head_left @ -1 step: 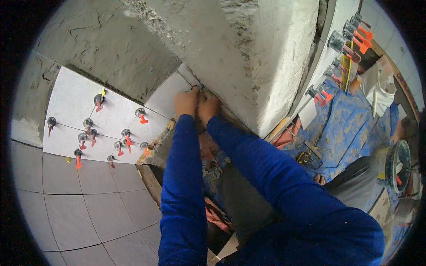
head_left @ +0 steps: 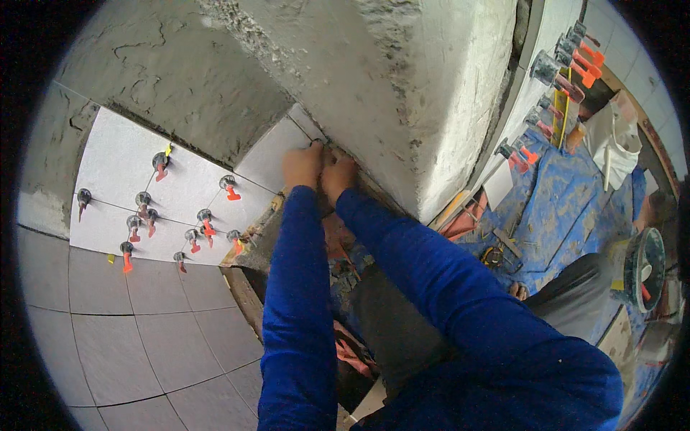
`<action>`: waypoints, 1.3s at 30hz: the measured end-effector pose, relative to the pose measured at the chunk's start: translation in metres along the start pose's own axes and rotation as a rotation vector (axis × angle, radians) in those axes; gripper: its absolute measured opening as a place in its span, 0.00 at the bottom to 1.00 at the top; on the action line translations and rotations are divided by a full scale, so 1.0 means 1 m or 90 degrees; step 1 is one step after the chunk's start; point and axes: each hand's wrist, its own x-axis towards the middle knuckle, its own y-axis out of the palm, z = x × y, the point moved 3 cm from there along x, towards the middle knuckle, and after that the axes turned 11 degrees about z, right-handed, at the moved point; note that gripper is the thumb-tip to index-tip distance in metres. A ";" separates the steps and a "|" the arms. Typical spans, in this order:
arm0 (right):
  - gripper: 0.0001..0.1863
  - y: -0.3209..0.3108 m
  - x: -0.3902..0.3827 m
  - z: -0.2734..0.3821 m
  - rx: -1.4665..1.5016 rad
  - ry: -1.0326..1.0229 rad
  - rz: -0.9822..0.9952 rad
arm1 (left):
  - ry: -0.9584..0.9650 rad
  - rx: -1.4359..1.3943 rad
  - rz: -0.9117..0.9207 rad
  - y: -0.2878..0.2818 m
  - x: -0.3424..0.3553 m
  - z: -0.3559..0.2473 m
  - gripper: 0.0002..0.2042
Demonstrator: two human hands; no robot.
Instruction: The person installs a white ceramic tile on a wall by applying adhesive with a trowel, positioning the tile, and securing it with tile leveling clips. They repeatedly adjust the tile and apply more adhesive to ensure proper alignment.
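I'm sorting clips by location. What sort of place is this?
Most likely a room being tiled, mid-renovation. White wall tiles carry red levelling clips, a bare rough plaster column stands unfinished, and a mortar-spattered blue sheet covers the floor.

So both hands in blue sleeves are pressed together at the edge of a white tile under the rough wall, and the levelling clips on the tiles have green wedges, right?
Not quite: the wedges on the levelling clips are orange-red, not green, as the head view shows. The rest stands: left hand and right hand meet at the white tile edge below the rough wall.
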 end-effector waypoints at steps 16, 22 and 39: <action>0.14 0.033 0.039 -0.038 0.084 -0.110 -0.043 | -0.137 -0.943 0.212 0.012 -0.011 0.006 0.15; 0.13 0.036 0.048 -0.054 0.032 -0.141 -0.043 | -0.127 -0.982 0.253 0.019 -0.022 0.014 0.12; 0.17 0.017 0.021 -0.022 -0.146 -0.134 -0.149 | -0.090 -1.080 0.219 0.040 -0.002 0.007 0.12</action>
